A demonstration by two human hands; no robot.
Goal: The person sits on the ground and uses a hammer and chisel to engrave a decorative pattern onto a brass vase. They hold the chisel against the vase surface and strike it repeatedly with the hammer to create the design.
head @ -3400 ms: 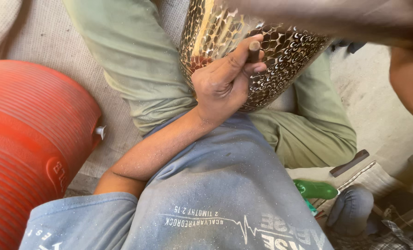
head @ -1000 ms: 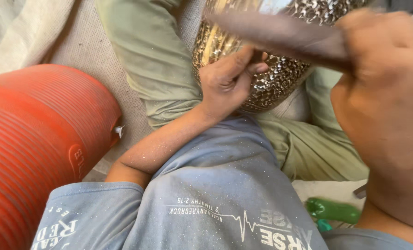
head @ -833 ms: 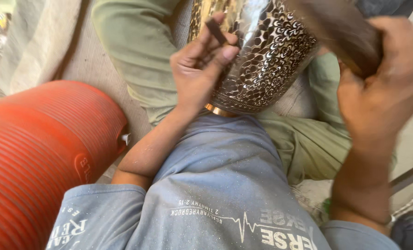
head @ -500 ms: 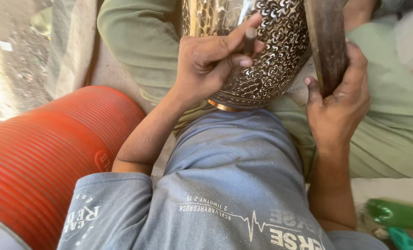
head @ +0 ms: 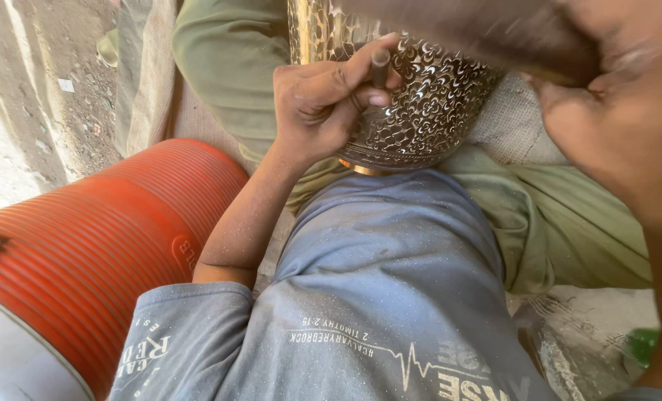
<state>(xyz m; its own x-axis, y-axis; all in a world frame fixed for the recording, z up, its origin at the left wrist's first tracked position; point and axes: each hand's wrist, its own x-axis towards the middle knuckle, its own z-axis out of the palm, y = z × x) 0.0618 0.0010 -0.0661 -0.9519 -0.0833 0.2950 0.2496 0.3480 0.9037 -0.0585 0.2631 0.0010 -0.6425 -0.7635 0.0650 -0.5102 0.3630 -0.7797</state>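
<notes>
The left hand [head: 323, 104] is closed around a short dark metal punch [head: 380, 67], pinched between thumb and fingers so that only its blunt upper end shows above the knuckles; its long axis runs roughly up and down in the view, the hidden tip pressed toward the wall of a patterned metal pot [head: 413, 104]. The pot rests in the person's lap, between the legs in green trousers [head: 227, 67], touching the left hand's fingers; its silvery surface is covered in small curled engraved marks, a brass-coloured rim shows at its lower edge, and its own long axis points away from the person toward the top of the view. The right hand [head: 613, 126] is raised close to the camera and blurred, its grip wrapped tight around a thick brown wooden mallet [head: 479, 30] whose length lies nearly crosswise above the pot, pointing left. A grey shirt [head: 375, 297] with pale printed lettering across it fills the lower middle. To the left lies a ribbed orange cooler [head: 93, 252] on its side, with a raised round emblem on its wall and a white end at the lower left corner. A green object [head: 643, 345] shows at the lower right edge, too cut off to tell what it is.
</notes>
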